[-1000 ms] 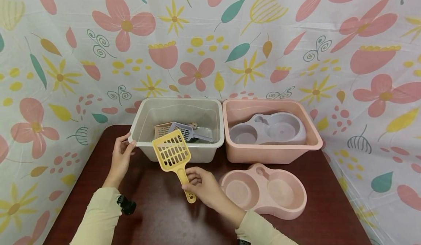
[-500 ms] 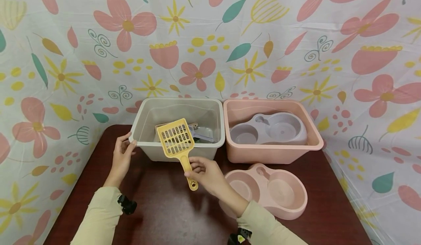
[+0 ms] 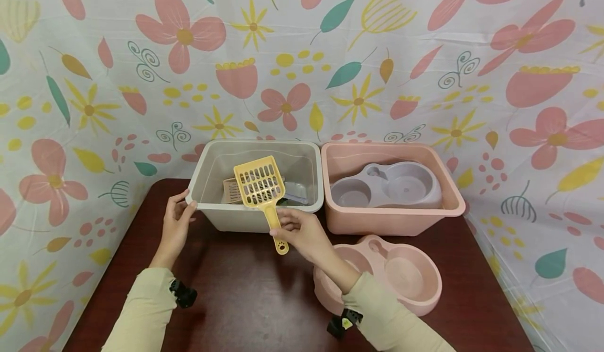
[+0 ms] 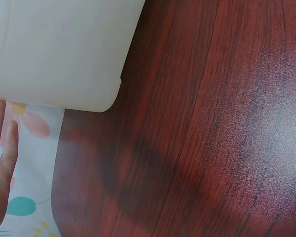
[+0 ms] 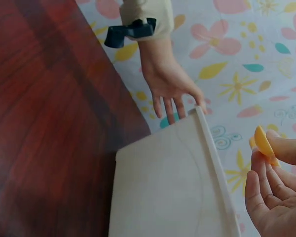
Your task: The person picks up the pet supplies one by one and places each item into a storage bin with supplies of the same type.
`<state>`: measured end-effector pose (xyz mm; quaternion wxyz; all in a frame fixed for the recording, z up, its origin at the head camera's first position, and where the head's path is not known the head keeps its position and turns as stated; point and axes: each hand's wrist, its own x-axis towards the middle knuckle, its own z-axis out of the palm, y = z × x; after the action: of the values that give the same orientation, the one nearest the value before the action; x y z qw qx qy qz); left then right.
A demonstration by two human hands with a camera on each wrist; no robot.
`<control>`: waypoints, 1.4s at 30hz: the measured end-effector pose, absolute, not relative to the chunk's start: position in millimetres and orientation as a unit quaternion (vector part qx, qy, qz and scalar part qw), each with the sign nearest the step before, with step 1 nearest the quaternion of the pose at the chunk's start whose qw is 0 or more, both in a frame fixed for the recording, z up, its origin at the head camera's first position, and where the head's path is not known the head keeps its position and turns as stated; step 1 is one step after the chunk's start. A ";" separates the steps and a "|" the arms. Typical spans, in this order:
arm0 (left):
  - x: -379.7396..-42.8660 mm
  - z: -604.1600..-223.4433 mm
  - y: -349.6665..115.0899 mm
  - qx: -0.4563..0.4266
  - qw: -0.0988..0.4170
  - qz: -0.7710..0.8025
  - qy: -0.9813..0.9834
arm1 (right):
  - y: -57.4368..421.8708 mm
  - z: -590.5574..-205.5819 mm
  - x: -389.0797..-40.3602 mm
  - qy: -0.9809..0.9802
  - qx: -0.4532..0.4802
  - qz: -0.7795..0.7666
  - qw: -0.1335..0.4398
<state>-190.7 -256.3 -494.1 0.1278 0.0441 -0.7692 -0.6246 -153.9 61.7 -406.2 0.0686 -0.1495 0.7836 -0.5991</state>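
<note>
My right hand (image 3: 304,232) holds a yellow litter scoop (image 3: 261,187) by its handle, thumb against the fingers. The slotted head is tilted up over the front rim of the grey litter box (image 3: 259,221). In the right wrist view only an edge of the scoop (image 5: 263,143) shows in the fingers. My left hand (image 3: 175,226) holds the grey box's front left corner between thumb and fingers. Inside that box lie a beige scoop (image 3: 231,191) and a lavender scoop (image 3: 294,198), partly hidden behind the yellow one.
A pink litter box (image 3: 391,221) stands right beside the grey one, with a lavender double bowl (image 3: 420,201) inside. In front of it on the dark red table (image 3: 236,299) lies a pink double bowl (image 3: 427,297), partly covered by my right forearm. A floral cloth (image 3: 292,42) hangs behind.
My right hand has moved the yellow scoop away from me and slightly right, so its head is now farther over the grey litter box. My left hand has stayed at the box's corner.
</note>
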 end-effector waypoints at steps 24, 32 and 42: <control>-190.8 -495.0 -257.4 0.052 0.112 -0.634 -0.763 | 65.2 -386.7 -191.1 0.809 -0.116 -0.574 0.050; -189.4 -493.8 -256.9 0.046 0.117 -0.628 -0.768 | 66.2 -387.1 -206.0 0.817 -0.116 -0.564 0.031; -189.5 -493.5 -256.2 0.042 0.120 -0.621 -0.773 | 66.9 -389.0 -225.6 0.831 -0.109 -0.544 0.026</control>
<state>-189.5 -256.2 -493.5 0.1203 0.0424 -0.7730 -0.6214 -225.6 66.9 -389.0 0.0259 -0.1093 0.8313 -0.5443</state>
